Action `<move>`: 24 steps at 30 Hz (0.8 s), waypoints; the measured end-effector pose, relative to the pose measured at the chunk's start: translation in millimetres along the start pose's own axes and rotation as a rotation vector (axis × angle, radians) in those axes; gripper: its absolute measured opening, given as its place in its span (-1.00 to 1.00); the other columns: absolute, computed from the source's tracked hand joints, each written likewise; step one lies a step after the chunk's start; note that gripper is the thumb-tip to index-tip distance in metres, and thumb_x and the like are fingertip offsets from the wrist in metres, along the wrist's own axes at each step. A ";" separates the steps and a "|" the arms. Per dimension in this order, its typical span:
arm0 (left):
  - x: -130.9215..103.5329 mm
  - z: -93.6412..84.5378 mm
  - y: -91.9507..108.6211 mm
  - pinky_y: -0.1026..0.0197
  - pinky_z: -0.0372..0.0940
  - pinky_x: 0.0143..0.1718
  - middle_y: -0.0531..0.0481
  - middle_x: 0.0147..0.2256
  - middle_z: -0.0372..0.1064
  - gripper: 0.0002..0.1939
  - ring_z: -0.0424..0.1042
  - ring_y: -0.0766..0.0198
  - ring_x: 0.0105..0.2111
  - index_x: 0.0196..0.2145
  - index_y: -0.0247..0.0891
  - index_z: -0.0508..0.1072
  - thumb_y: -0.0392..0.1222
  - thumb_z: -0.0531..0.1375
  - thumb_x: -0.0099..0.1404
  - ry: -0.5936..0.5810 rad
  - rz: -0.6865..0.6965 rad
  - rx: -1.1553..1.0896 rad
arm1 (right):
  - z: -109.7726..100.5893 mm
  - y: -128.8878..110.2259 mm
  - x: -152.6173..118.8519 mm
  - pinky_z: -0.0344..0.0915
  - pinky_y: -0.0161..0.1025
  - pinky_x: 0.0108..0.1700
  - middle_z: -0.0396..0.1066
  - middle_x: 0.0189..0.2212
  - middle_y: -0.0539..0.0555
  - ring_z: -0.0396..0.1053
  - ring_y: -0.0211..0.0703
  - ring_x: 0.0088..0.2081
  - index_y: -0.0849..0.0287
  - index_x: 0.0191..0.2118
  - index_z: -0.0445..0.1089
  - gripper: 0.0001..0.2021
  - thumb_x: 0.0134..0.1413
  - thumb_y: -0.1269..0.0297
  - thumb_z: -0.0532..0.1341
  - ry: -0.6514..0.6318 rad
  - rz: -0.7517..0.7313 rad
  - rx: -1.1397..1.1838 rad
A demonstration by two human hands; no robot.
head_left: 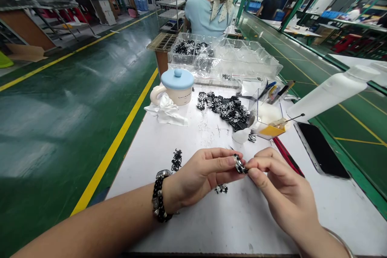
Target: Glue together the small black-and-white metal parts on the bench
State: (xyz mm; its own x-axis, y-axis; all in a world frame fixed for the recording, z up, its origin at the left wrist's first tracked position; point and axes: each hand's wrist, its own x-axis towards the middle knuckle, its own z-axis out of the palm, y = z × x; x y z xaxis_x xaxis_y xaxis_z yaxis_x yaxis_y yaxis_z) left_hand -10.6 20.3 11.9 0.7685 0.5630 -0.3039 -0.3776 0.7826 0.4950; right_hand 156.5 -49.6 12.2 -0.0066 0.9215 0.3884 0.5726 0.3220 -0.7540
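Note:
My left hand (211, 169) pinches a small black-and-silver part (240, 164) between thumb and fingers, above the white tabletop (193, 225). From the other side, the thumb and forefinger of my right hand (278, 181) close on the part's right end; whether they hold a separate small piece there I cannot make out. Just below my left fingers lies a small group of black-and-silver pieces (221, 188). Behind my left wrist is a little pile of black hook-shaped pieces (176, 160). A larger heap of black-and-silver parts (231, 111) spreads farther back.
A lidded mug (177, 88) and crumpled tissue (167, 111) stand back left. At right are a clear pen holder (269, 117), a white bottle (332, 90) and a phone (322, 151). Clear plastic trays (238, 58) line the back; a person (207, 14) sits beyond.

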 end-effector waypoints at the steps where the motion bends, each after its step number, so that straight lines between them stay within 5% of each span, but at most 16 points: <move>1: 0.3 0.0 -0.1 0.20 0.28 -0.07 -0.08 -0.35 0.50 -0.84 0.45 0.32 -0.30 -0.30 -0.41 0.55 -0.32 0.33 0.11 0.001 -0.002 0.000 | 1.6 -0.1 -1.6 0.20 -0.24 -0.33 0.24 -0.39 0.03 0.23 -0.21 -0.31 0.08 -0.23 0.35 -0.90 0.20 0.41 0.13 0.028 -0.027 -0.028; 5: 1.1 -0.6 -0.1 0.22 0.30 -0.11 -0.08 -0.36 0.50 -0.86 0.46 0.32 -0.30 -0.32 -0.40 0.55 -0.32 0.33 0.11 -0.004 -0.012 0.002 | 0.6 -1.4 -2.0 0.15 -0.18 -0.31 0.22 -0.38 0.04 0.21 -0.19 -0.31 0.10 -0.20 0.34 -0.84 0.16 0.49 0.14 0.078 -0.140 -0.164; 15: 0.8 -0.6 0.3 0.20 0.28 -0.10 -0.08 -0.34 0.49 -0.85 0.44 0.31 -0.30 -0.32 -0.40 0.56 -0.31 0.34 0.11 0.015 -0.022 0.025 | -15.4 -5.1 12.7 0.02 -0.10 -0.28 0.22 -0.42 0.04 0.13 -0.18 -0.32 0.16 -0.20 0.32 -0.85 0.13 0.52 0.16 -0.022 -0.357 -0.431; 24: 1.8 -1.0 1.6 0.23 0.31 -0.13 -0.05 -0.38 0.48 -0.87 0.44 0.33 -0.31 -0.33 -0.40 0.55 -0.33 0.33 0.12 0.026 -0.019 0.031 | -20.5 -5.3 16.4 -0.03 -0.14 -0.32 0.23 -0.43 0.04 0.12 -0.19 -0.34 0.17 -0.21 0.34 -0.88 0.14 0.50 0.17 -0.104 -0.370 -0.469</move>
State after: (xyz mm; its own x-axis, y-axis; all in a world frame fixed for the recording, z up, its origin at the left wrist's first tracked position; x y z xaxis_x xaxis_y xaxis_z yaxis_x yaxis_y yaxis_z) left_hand -10.3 22.9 11.4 0.7615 0.5553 -0.3342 -0.3465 0.7846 0.5141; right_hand 170.2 -40.6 33.4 -0.3411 0.7907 0.5084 0.8170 0.5169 -0.2558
